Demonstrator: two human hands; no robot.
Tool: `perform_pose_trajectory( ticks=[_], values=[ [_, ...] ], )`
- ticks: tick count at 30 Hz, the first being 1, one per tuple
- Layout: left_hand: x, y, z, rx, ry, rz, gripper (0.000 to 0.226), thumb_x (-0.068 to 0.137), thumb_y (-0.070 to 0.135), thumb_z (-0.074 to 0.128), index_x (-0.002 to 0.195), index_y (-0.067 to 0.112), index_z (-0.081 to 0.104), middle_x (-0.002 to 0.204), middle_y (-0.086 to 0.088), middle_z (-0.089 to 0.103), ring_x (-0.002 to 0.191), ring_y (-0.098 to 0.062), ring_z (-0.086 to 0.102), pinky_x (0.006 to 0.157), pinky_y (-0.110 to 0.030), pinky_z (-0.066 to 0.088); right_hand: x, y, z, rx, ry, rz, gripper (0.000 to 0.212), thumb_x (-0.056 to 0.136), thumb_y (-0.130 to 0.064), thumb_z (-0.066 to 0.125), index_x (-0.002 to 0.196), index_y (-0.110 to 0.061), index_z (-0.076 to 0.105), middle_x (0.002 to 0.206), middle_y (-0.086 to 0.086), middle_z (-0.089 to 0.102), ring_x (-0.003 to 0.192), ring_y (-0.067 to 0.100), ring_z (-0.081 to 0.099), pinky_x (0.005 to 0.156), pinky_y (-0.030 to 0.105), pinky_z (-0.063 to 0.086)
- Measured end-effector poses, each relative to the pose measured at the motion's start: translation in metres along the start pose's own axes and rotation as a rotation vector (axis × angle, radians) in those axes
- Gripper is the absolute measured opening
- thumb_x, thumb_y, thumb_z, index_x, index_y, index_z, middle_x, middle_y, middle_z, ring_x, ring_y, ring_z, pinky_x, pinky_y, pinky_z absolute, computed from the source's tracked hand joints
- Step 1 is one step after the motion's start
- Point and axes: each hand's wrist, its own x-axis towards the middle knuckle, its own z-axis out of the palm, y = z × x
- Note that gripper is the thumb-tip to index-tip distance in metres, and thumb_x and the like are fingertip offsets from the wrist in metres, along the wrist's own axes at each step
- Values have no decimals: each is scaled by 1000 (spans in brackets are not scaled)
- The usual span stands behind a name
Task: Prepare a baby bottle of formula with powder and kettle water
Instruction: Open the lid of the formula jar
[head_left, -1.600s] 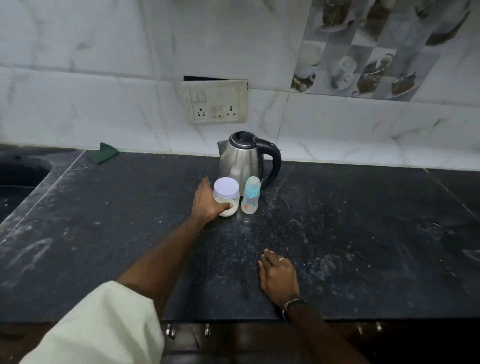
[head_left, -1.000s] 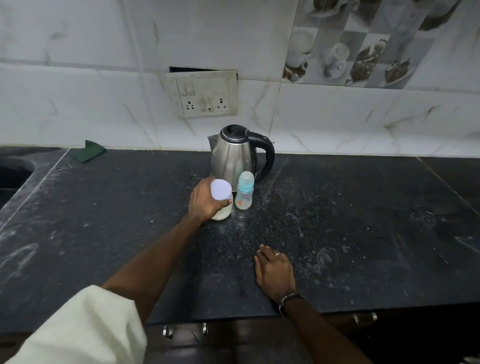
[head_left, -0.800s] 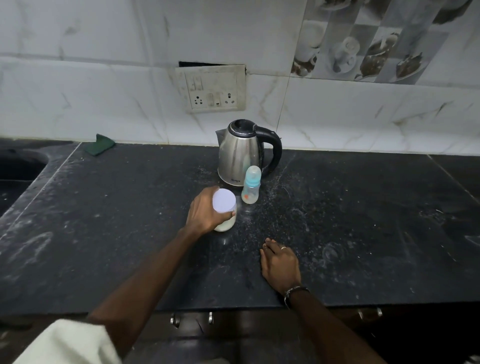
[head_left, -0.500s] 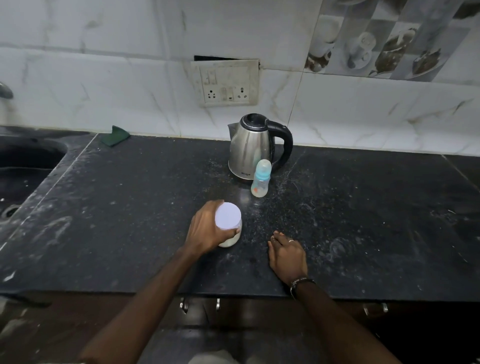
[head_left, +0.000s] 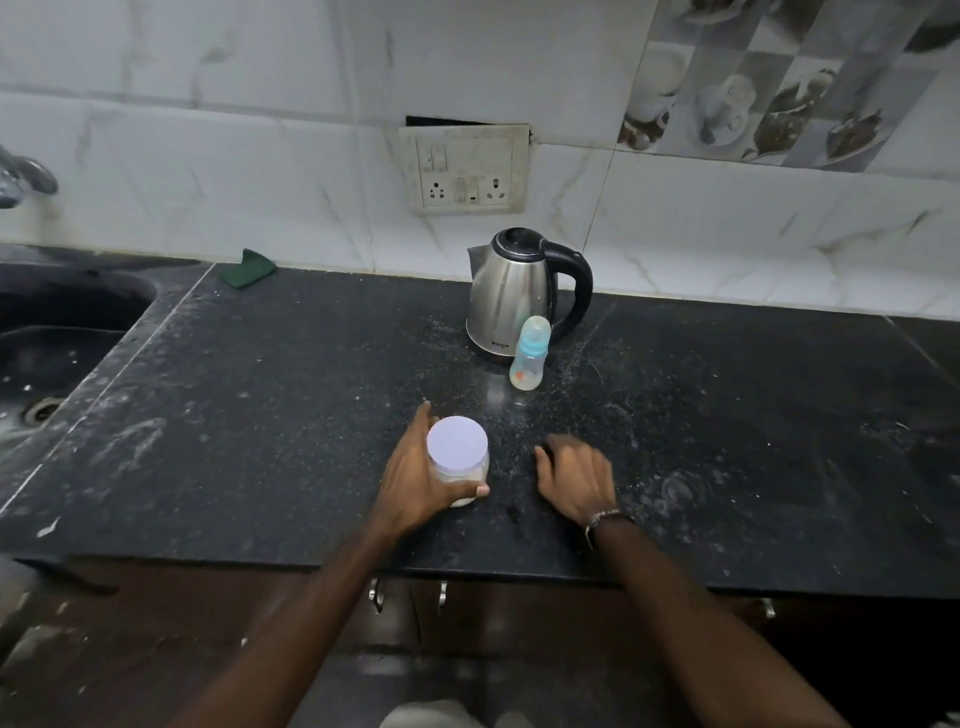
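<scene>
A clear jar of white powder with a pale lilac lid stands near the front of the black counter. My left hand is wrapped around its left side, thumb across the front. My right hand lies just right of the jar, fingers loosely curled over the counter, holding nothing. Farther back stands a small baby bottle with a blue collar and clear cap, upright, touching distance in front of a steel kettle with a black handle and lid.
A dark sink sits at the left with a tap above it. A green cloth lies by the back wall. A socket panel is on the tiled wall behind the kettle. Cabinet handles show below the counter's front edge.
My left hand has dragged the powder jar from beside the bottle and kettle toward the counter's front. My right hand has shifted slightly toward the jar. The camera view has tilted down.
</scene>
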Motion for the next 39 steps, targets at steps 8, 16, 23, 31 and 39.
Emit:
perform_pose_trajectory(
  ticks=[8,16,23,31,39],
  values=[
    [-13,-32,21,-184,86,-2,124,40,46,98,146,28,37,140,9,54,127,-10,52,106,-34,45,32,-100,-77,-13,-138,-179,55,87,-70,44,80,-17,56,88,13,65,86,34,63,69,36,42],
    [-8,-40,24,-175,149,5,85,44,51,93,117,20,60,107,8,70,96,-5,67,80,-27,55,37,-141,-67,-225,-256,-322,53,83,-59,58,104,-11,68,109,13,69,104,32,64,77,35,48],
    [-7,-41,27,-176,183,37,79,50,36,97,119,24,60,105,11,71,94,0,67,77,-21,54,45,-136,-66,-125,-345,-380,52,78,-56,66,96,-7,63,106,19,66,97,37,62,68,34,39],
    [-4,-46,26,-158,143,47,92,47,47,92,128,20,59,116,7,70,103,-4,66,87,-32,56,46,-128,-80,-215,-484,-537,54,73,-47,75,105,-7,59,114,19,53,95,37,59,65,32,36],
    [-2,-51,28,-131,97,65,83,50,43,93,124,22,60,113,12,68,102,0,64,86,-33,56,49,-139,-90,-248,-569,-523,62,76,-56,73,123,-17,59,122,16,47,105,35,59,69,34,43]
  ],
)
